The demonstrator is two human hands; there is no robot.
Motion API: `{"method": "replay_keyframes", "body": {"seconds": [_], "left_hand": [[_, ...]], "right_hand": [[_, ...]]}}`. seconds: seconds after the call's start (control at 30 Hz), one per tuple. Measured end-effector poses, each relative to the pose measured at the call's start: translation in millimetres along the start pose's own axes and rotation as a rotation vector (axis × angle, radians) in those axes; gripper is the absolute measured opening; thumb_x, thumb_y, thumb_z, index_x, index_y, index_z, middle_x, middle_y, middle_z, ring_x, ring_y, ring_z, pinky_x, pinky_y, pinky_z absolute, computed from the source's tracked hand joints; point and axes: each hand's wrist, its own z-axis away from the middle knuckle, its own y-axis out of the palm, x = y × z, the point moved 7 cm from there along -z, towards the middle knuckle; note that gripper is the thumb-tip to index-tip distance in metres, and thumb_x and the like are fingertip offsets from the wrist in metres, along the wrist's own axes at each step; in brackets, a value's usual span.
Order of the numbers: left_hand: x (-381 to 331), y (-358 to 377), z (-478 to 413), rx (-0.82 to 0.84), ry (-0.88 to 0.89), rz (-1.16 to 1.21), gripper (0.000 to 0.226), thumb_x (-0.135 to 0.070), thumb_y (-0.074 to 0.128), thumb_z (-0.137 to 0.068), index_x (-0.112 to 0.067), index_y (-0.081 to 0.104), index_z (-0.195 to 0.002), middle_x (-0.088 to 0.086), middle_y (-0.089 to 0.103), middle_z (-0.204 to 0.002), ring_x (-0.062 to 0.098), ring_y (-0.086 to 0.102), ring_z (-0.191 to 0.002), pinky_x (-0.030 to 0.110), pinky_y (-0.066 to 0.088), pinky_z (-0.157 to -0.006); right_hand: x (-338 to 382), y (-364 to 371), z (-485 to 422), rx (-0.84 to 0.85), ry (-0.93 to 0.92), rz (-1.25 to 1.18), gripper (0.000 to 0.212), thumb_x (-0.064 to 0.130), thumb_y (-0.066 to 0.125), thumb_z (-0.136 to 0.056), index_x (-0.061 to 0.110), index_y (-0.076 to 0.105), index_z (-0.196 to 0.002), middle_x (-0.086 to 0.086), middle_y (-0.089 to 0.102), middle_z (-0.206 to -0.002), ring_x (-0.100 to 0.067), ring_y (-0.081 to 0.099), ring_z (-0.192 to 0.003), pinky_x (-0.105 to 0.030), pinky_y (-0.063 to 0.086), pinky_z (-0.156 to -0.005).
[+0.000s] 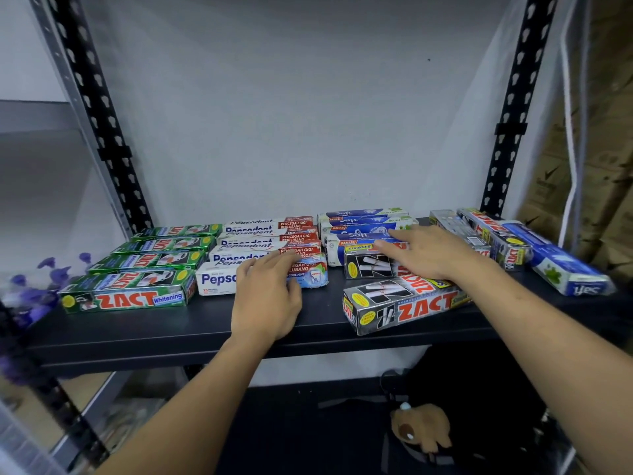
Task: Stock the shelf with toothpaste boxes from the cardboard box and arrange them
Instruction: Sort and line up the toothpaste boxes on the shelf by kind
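Squaring up rows is the step, by my read. The shelf (171, 334) is loaded front to back, so you're arranging, not loading.

Big picture first: green Zact boxes (137, 289) sit in a tidy staggered column on the left, Pepsodent boxes (267, 238) next, Safi boxes (363, 228) behind centre-right. The mess is to the right: the far-end pile (503, 241) lies askew, w/ a blue Safi box (568, 269) pointing off at an angle.

Your L hand (265, 299) lies on the front Pepsodent box (219, 277), fingers (281, 260) close together and flat over its top. That's no grip, more a push. Nudge it flush w/ the stack & don't crush the card.

Your R hand (431, 252) is palm-down over the rear silver Zact box (366, 265), fingers (394, 246) stretched out, a little apart, tips reaching the nearest Safi box. Press light & slide.

The front silver Zact box (404, 303) sits crooked right at the shelf lip. Bring it in soon or it could tip off.

Surface & room: pale wall (291, 114) behind, black slotted uprights (99, 108) either side. Brown cardboard (606, 149) is stacked off right; can't tell if that's your supply box. The board is matt black and looks smooth, so boxes should slide easy. Below sits a dark bag (479, 389) and a small brown plush (421, 430). Purple flowers (37, 279) at the left edge, blurred.
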Motion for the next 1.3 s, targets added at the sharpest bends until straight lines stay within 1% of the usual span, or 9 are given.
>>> {"method": "replay_keyframes", "body": {"seconds": [0.4,0.6,0.7,0.73,0.8,0.9,1.03,1.17,1.3], "left_hand": [[-0.7,-0.5,-0.3,-0.005,0.006,0.018,0.038,-0.017,0.057,-0.089,-0.025,0.062,-0.126,-0.007,0.063,-0.129,0.013,0.052,-0.124,0.035,0.021,-0.113],[-2.0,-2.6,0.4,-0.001,-0.004,0.013,0.037,-0.018,0.057,-0.091,-0.024,0.061,-0.127,-0.005,0.062,-0.131,0.014,0.051,-0.125,0.035,0.019,-0.114],[-2.0,-3.6,0.5,-0.001,-0.009,0.015,0.037,-0.019,0.057,-0.091,-0.024,0.061,-0.127,-0.005,0.062,-0.131,0.014,0.052,-0.125,0.035,0.02,-0.114],[-1.9,-3.7,0.5,-0.001,-0.009,0.014,0.037,-0.019,0.057,-0.091,-0.024,0.061,-0.127,-0.005,0.062,-0.131,0.014,0.052,-0.124,0.035,0.02,-0.113],[-1.9,-3.3,0.7,0.0,-0.006,0.011,0.037,-0.019,0.056,-0.091,-0.024,0.061,-0.127,-0.005,0.062,-0.131,0.014,0.052,-0.124,0.035,0.02,-0.113],[-1.2,-1.9,-0.1,0.002,0.001,0.004,0.037,-0.02,0.056,-0.091,-0.024,0.061,-0.128,-0.005,0.062,-0.131,0.014,0.052,-0.124,0.035,0.02,-0.113],[-3.9,0.6,-1.2,0.019,0.039,-0.022,0.036,-0.02,0.057,-0.09,-0.022,0.061,-0.126,-0.003,0.063,-0.129,0.017,0.052,-0.125,0.04,0.023,-0.112],[-11.5,4.9,-1.0,0.066,0.119,-0.068,0.036,-0.025,0.053,-0.093,-0.023,0.058,-0.129,-0.001,0.062,-0.13,0.02,0.051,-0.126,0.041,0.025,-0.11],[-12.9,7.0,-2.1,0.084,0.142,-0.088,0.039,-0.029,0.047,-0.093,-0.024,0.056,-0.131,-0.001,0.061,-0.133,0.021,0.05,-0.128,0.044,0.026,-0.111]], "right_hand": [[-4.2,-0.7,4.2,0.069,-0.061,-0.075,0.076,0.079,0.024,-0.087,0.039,0.032,-0.151,0.003,0.026,-0.161,-0.027,0.025,-0.147,-0.045,0.023,-0.117],[-11.1,-18.8,16.6,-0.085,-0.086,-0.193,0.057,0.063,0.055,-0.088,0.032,0.057,-0.136,0.0,0.052,-0.144,-0.021,0.051,-0.127,-0.034,0.042,-0.097],[-2.7,-37.3,31.6,-0.169,-0.154,-0.254,0.045,0.057,0.063,-0.086,0.032,0.065,-0.123,0.002,0.058,-0.136,-0.019,0.052,-0.123,-0.036,0.042,-0.099],[-0.1,-42.5,39.0,-0.158,-0.189,-0.289,0.044,0.059,0.063,-0.084,0.035,0.066,-0.121,0.006,0.059,-0.133,-0.015,0.052,-0.122,-0.036,0.043,-0.099],[3.3,-40.2,57.1,0.006,-0.239,-0.37,0.049,0.066,0.065,-0.078,0.043,0.064,-0.121,0.017,0.057,-0.129,-0.006,0.051,-0.12,-0.032,0.041,-0.097],[3.1,-15.8,76.7,0.218,-0.289,-0.236,0.066,0.067,0.071,-0.072,0.05,0.052,-0.133,0.021,0.048,-0.142,-0.004,0.045,-0.129,-0.031,0.035,-0.11],[-2.1,-2.1,79.1,0.105,-0.328,-0.242,0.069,0.048,0.074,-0.082,0.038,0.045,-0.144,0.012,0.044,-0.149,-0.008,0.04,-0.136,-0.032,0.031,-0.115],[-9.5,-15.2,85.1,0.017,-0.312,-0.284,0.066,0.043,0.074,-0.083,0.034,0.048,-0.143,0.01,0.049,-0.143,-0.008,0.044,-0.131,-0.027,0.033,-0.111],[-37.9,-50.7,83.9,-0.215,-0.172,-0.42,0.061,0.047,0.078,-0.077,0.034,0.058,-0.132,0.012,0.066,-0.117,-0.011,0.061,-0.107,-0.036,0.047,-0.1]]}}
